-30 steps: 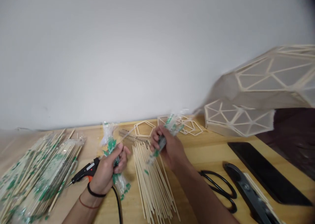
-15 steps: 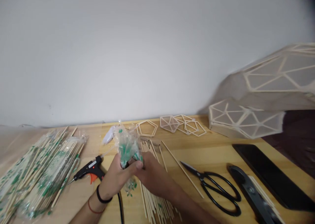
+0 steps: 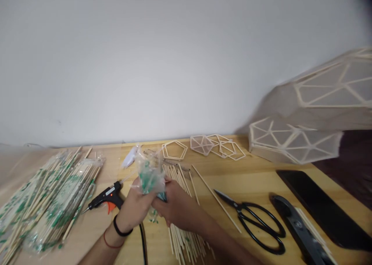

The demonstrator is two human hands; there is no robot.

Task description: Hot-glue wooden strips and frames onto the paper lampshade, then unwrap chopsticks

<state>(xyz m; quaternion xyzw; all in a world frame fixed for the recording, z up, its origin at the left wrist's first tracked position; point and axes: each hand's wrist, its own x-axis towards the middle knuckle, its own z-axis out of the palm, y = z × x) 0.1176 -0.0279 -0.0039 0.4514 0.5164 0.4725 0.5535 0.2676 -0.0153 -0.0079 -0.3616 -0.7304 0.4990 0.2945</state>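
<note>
Crumpled clear plastic wrappers with green print [image 3: 149, 174] are bunched between my two hands in the middle of the view. My left hand [image 3: 138, 203], with a black band and a red string at the wrist, is closed on the bunch from the left. My right hand [image 3: 177, 206] closes on it from the right, its thumb near the left hand's fingers. Part of the plastic hangs below the hands. Under my right hand and forearm lies a pile of loose wooden sticks [image 3: 186, 241], partly hidden. Left of my left hand is a black glue gun [image 3: 106, 197] with an orange trigger and a lit red light.
Wrapped chopsticks [image 3: 61, 203] are heaped on the left. Black-handled scissors [image 3: 252, 222], a dark grey tool [image 3: 293, 222] and a black slab [image 3: 322, 206] lie right. Stick pentagons [image 3: 174, 150] lie by the wall. Covered stick frames [image 3: 295, 141] stand at the back right.
My right hand has shifted and turned slightly around the plastic bunch, which looks more squeezed together. The view has moved slightly; the things on the table stay where they were.
</note>
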